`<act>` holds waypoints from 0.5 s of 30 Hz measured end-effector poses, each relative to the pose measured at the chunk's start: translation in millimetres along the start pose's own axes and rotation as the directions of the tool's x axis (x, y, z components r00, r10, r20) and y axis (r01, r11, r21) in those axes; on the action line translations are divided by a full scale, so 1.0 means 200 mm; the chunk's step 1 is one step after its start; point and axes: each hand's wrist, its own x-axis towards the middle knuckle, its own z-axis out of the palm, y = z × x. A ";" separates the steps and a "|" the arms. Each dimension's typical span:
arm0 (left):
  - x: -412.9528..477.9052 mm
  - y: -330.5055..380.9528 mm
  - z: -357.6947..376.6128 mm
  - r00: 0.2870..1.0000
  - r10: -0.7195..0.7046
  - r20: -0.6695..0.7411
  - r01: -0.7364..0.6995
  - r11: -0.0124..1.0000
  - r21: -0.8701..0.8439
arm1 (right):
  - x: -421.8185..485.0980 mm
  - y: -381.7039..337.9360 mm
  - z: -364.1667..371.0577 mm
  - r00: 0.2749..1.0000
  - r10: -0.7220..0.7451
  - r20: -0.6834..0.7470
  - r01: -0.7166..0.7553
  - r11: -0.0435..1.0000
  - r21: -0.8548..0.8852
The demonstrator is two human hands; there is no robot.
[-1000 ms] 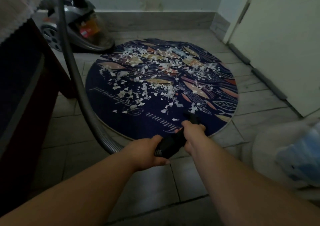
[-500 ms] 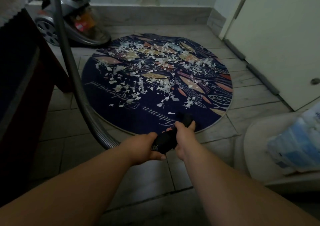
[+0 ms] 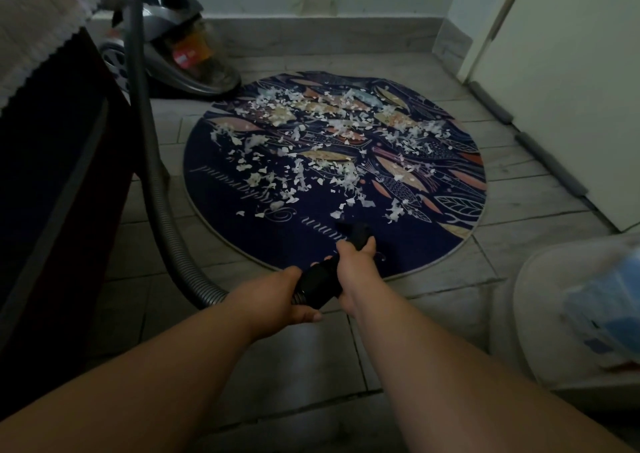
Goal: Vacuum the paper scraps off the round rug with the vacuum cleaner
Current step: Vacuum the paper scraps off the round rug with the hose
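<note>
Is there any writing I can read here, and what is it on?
"Autumn" (likely): upside-down script on the round rug, its start hidden by the nozzle.
Second script word on the rug: too ornate to read.
Red label on the vacuum cleaner: blurred.
Print on the blue pack: unreadable.

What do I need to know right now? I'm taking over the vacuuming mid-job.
Hands: left hand grips the rear of the black nozzle, where the hose joins; right hand grips it further forward.
Nozzle tip is over the near edge of the round rug; the vacuum cleaner stands beyond the rug's far left.
Done: little, if anything; only the near strip is bare.
Left: paper scraps cover the rug's middle and far part; sweep forward through them.
</note>
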 end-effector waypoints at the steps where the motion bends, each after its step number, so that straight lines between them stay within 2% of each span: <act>1: 0.00 -0.01 0.00 1.000 -0.007 -0.007 0.007 1.000 0.009 | 0.01 0.00 0.02 1.000 -0.003 0.010 0.003 1.000 0.002; 15: 0.17 0.04 0.04 1.000 0.017 -0.012 -0.017 1.000 -0.012 | 0.19 -0.07 -0.07 0.991 -0.061 -0.122 0.056 0.997 -0.043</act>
